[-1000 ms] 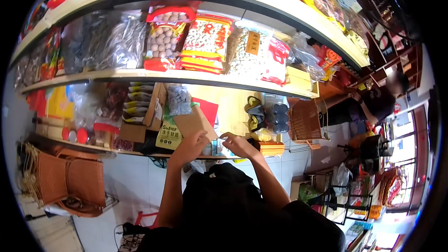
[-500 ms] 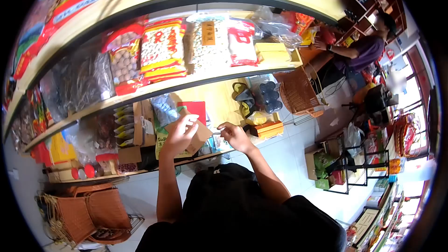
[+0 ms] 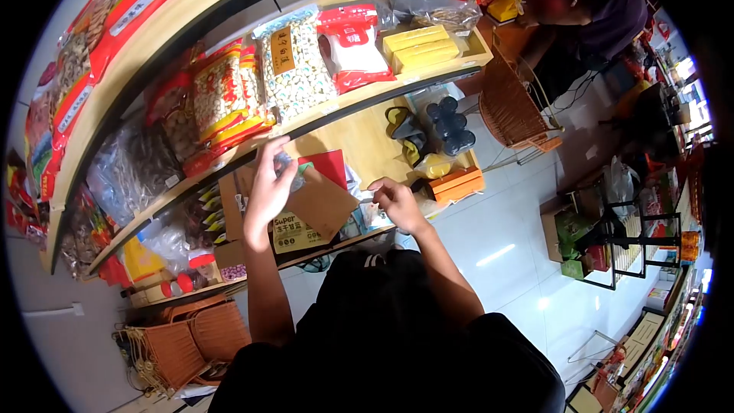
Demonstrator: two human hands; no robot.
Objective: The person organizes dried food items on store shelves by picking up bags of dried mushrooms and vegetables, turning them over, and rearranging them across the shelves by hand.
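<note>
My left hand (image 3: 269, 187) is raised at the front edge of the shelf, its fingers stretched out and the thumb apart, holding nothing I can see. Partly behind it lies a bluish plastic bag (image 3: 284, 162). Between my hands is a flat brown cardboard piece (image 3: 325, 205), overlapping a red flat item (image 3: 330, 162) and a yellow-green pouch (image 3: 294, 237) lettered "Super". To the right, my right hand (image 3: 397, 205) has its fingers curled in, close to white and blue packets (image 3: 373, 216). Anything between those fingertips is too small to make out.
Above my hands, a shelf holds a bag of white nuts (image 3: 294, 61), a red-and-white bag (image 3: 355, 46) and yellow boxes (image 3: 420, 47). Dark round containers (image 3: 449, 126) and an orange box (image 3: 456, 185) sit at the right. Wicker baskets (image 3: 508, 99) stand nearby. A person (image 3: 604, 27) is at upper right.
My view has shifted and turned. My left hand has moved up toward the upper shelf's edge with fingers extended; more of the cardboard and pouch shows. My right hand stays curled.
</note>
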